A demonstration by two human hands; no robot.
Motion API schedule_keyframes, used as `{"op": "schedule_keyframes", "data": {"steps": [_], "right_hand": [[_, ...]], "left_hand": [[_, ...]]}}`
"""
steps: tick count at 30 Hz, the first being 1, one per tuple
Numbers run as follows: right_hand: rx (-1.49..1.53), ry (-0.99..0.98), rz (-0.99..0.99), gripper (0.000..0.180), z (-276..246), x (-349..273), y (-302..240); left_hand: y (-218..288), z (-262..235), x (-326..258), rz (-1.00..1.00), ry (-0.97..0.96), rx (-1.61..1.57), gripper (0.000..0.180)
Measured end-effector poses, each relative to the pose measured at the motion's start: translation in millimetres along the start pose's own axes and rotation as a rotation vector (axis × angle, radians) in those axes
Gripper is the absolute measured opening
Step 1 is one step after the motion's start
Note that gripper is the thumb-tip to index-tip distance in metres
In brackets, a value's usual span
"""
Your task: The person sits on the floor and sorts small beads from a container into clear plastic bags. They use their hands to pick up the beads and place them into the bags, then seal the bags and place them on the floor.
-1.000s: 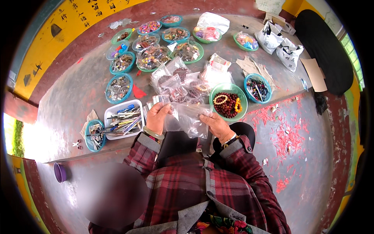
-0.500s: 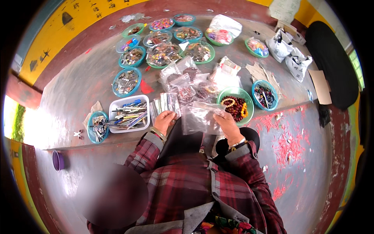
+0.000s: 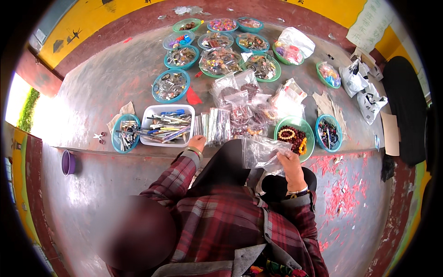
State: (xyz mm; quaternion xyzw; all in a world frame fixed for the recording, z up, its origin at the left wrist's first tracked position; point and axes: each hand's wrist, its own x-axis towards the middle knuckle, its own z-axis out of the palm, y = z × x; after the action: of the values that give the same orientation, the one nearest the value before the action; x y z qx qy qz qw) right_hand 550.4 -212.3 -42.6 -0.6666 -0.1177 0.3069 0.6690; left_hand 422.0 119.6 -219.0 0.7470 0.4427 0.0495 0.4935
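Grey concrete floor filled most of the frame, with a raised step edge running across the middle and red paint flecks at right centre. My plaid shirt took up the lower centre.

Upper centre: a cluster of teal-rimmed bowls holding mixed trinkets, one more bowl a bit left of them. Below that cluster, centre frame, sat a pile of clear zip bags with dark beads inside. Far right: white carrier bags and a dark bundle at the rim.

Left of centre: white rectangular tray full of pens, with a small teal bowl of pens touching its left side. Small scissors lay just left of that bowl. Purple cup sat on the lower level, far left.

Right of centre: green bowl of brown and yellow bead bracelets, blue bowl just right of it.

My right hand was closed on a clear plastic bag, thumb and fingers pinching its lower right corner, bag held up just in front of the green bowl.

My left hand was down at the row of narrow clear packets beside the tray, fingers curled on their near edge. Couldn't tell if it actually gripped one.
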Motion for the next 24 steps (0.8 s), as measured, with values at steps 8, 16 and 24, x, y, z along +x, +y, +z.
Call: {"op": "schedule_keyframes", "data": {"steps": [8,16,24], "right_hand": [[-0.092,-0.014,0.010,0.018,0.3,14.1,10.6],[-0.176,-0.074,0.047,0.017,3.3,25.2,17.5],[-0.215,-0.100,0.041,0.019,3.1,25.2,17.7]], "left_hand": [[9.0,51.7,39.8,0.056,0.192,0.249,0.043],[12.6,80.0,49.8,-0.085,0.193,0.194,0.055],[38.0,84.2,35.1,-0.210,0.093,0.008,0.069]]}}
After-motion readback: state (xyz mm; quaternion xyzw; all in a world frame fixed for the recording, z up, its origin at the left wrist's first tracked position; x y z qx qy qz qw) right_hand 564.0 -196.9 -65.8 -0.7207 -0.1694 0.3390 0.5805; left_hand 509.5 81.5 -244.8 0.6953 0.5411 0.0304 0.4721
